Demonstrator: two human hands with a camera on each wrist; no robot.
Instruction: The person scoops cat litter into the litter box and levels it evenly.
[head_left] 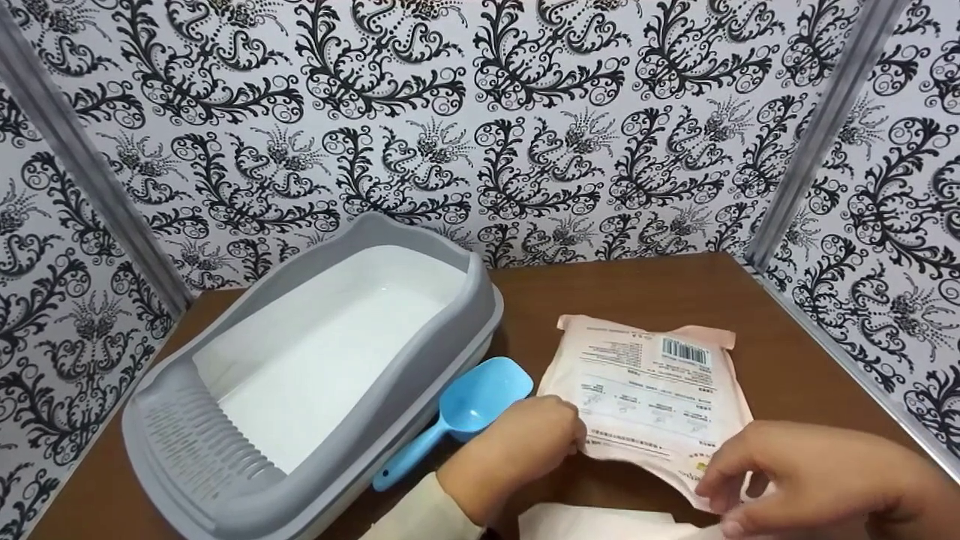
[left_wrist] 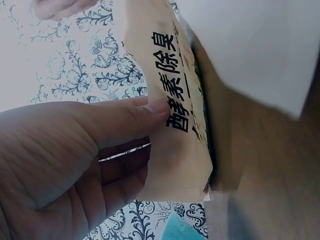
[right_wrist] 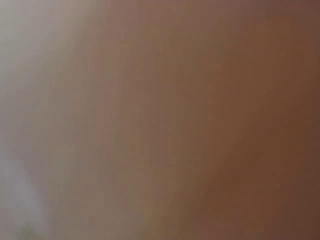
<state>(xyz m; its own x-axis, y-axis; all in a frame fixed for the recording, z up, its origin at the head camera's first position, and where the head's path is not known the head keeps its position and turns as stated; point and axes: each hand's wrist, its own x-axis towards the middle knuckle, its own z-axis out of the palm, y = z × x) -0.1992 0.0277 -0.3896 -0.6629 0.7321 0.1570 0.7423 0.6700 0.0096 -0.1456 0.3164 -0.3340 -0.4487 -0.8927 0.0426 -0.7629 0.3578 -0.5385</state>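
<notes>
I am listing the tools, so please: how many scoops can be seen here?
1: the blue scoop, between the gray tray and the printed bag. The blue piece in the left wrist view is probably the same one. Others could be hidden under the bag.

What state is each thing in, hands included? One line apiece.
Grey-and-white plastic litter tray: upright, open-topped.
Light-blue plastic scoop: lying beside the tray, hollow side up.
Pale-pink printed bag: barcode facing up; opened or sealed, cannot tell.
Left hand: pinching the bag's edge.
Right hand: at the bag's corner; grip unclear.
Pale sheet-like piece: partly out of frame.
</notes>
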